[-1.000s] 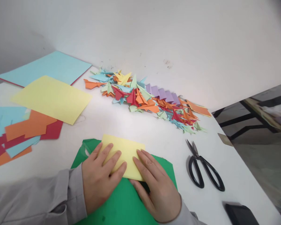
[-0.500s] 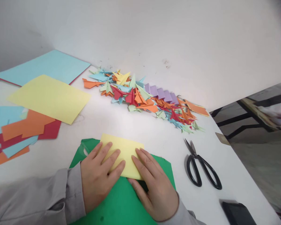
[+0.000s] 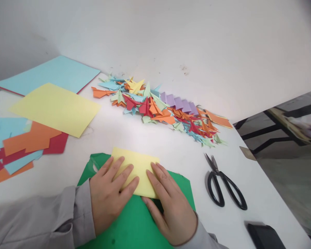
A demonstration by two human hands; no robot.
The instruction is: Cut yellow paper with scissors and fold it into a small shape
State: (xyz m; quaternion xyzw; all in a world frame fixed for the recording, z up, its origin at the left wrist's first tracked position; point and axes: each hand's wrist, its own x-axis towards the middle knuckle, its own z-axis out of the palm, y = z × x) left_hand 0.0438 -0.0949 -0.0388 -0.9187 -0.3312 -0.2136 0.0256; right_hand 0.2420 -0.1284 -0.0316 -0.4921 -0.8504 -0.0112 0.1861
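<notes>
A yellow piece of paper (image 3: 141, 181) lies across a green board or sheet (image 3: 129, 221), its far edge reaching past the green onto the white table. My left hand (image 3: 111, 193) rests on the paper's left part, fingers spread and flat. On the right part lies my right hand (image 3: 171, 204), with its fingers stretched out over the paper and the thumb by the near edge. Whether the thumb tip is under that edge I cannot tell. Both hands cover portions of the paper.
Folded paper planes (image 3: 155, 107) in several colours lie heaped along the wall. Black-handled scissors (image 3: 219, 183), blades parted, are to the right, with a black object (image 3: 265, 237) nearer me. On the left are coloured paper pieces (image 3: 31, 141), a yellow sheet (image 3: 57, 107) and light-blue sheets (image 3: 52, 74).
Both hands keep nearly the same place on the yellow paper. The view has shifted very slightly; nothing has been picked up or let go.
</notes>
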